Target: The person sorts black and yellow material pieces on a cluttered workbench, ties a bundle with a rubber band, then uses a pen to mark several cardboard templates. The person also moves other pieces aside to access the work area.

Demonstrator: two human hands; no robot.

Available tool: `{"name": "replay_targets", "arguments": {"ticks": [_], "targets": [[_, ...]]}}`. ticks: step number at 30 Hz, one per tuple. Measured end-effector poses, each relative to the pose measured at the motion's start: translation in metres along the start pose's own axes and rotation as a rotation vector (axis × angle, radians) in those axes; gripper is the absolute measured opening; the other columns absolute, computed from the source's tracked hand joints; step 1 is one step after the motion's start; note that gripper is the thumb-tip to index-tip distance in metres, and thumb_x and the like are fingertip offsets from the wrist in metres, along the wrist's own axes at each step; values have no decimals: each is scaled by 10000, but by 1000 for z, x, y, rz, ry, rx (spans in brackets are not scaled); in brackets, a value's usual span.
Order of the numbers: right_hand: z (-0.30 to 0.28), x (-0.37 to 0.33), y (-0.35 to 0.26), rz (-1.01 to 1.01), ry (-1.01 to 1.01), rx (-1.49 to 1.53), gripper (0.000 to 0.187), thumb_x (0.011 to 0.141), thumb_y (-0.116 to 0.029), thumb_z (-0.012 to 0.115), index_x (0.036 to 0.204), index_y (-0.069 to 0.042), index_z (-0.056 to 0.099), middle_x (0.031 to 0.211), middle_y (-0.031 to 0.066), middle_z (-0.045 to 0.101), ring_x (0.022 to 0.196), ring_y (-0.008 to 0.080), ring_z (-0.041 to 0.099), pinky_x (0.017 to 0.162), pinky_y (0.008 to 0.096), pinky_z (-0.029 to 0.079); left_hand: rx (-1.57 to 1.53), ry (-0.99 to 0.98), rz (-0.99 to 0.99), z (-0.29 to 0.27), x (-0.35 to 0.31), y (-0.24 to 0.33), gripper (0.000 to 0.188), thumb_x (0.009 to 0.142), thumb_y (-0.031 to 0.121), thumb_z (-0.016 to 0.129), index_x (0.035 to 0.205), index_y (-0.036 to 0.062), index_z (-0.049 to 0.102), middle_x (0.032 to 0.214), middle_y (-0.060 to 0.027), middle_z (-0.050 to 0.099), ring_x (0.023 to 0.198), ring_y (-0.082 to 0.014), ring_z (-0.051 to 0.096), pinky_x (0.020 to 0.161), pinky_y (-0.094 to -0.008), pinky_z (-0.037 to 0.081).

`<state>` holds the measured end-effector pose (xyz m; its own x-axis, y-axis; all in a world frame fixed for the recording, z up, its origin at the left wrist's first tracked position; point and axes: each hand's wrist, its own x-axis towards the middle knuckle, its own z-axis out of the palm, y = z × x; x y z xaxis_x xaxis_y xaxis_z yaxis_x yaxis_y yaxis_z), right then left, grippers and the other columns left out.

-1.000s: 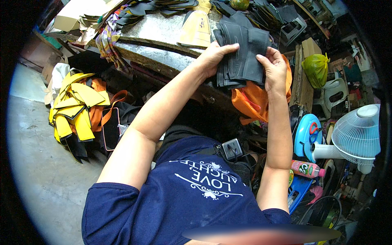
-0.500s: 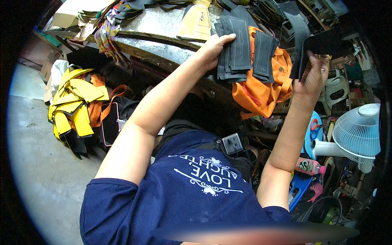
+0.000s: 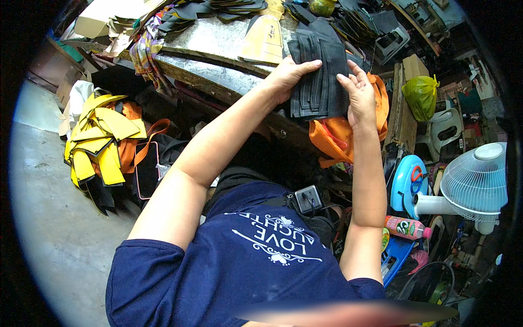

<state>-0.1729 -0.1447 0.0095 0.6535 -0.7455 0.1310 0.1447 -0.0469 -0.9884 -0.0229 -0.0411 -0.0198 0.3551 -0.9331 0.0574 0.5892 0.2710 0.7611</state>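
A stack of flat, dark fabric-like pieces is held up at the workbench edge. My left hand is closed on its left side, thumb on top and the other fingers hidden underneath. At the stack's right edge is my right hand, its thumb and fingers bent but apart; the thumb tip touches or nearly touches the top piece. I see nothing clearly gripped in it. An orange cloth bag hangs below and behind the stack, partly covered by it and by my right forearm.
The worn workbench carries a tan pattern piece and more dark pieces. Yellow pieces are heaped at the left. A white fan, a pink-labelled bottle and a yellow-green plastic bag stand at the right.
My right hand has moved left to the stack, bringing down the dark strips it held up. Dark pieces now cover the chalk-marked grey ones. My left hand keeps its hold.
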Motion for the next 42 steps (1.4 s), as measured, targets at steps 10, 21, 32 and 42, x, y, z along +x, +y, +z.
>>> {"name": "replay_targets", "arguments": {"ticks": [10, 21, 32, 42], "targets": [[4, 7, 3, -33, 57, 18, 410, 868, 3, 660, 1254, 56, 531, 1160, 102, 636, 1034, 143, 609, 945, 270, 467, -259, 98, -81, -6, 12, -8, 346, 961, 256, 566, 1169, -18, 601, 1075, -134, 697, 920, -231, 699, 857, -402, 573], [14, 1, -4, -93, 35, -56, 368, 887, 13, 634, 1243, 33, 544, 1099, 59, 615, 990, 118, 584, 914, 244, 466, 11, -7, 9, 0, 4, -4, 403, 925, 294, 647, 1214, 21, 584, 1120, -101, 673, 961, -187, 669, 856, -354, 561], [17, 1, -1, -6, 174, -34, 308, 919, -19, 599, 1226, 8, 578, 1153, 65, 611, 1057, 132, 567, 966, 259, 430, -203, 84, -107, 0, 5, -3, 396, 925, 344, 599, 1131, 7, 627, 1038, -101, 702, 921, -188, 674, 864, -346, 547], [25, -19, 1, -294, -216, -597, 676, 915, -73, 593, 1505, -10, 268, 1413, 151, 469, 1253, 216, 479, 1051, 297, 367, 179, 187, -21, 2, -2, -1, 486, 810, 230, 766, 1207, 15, 587, 1062, -89, 682, 864, -202, 680, 780, -357, 579]]}}
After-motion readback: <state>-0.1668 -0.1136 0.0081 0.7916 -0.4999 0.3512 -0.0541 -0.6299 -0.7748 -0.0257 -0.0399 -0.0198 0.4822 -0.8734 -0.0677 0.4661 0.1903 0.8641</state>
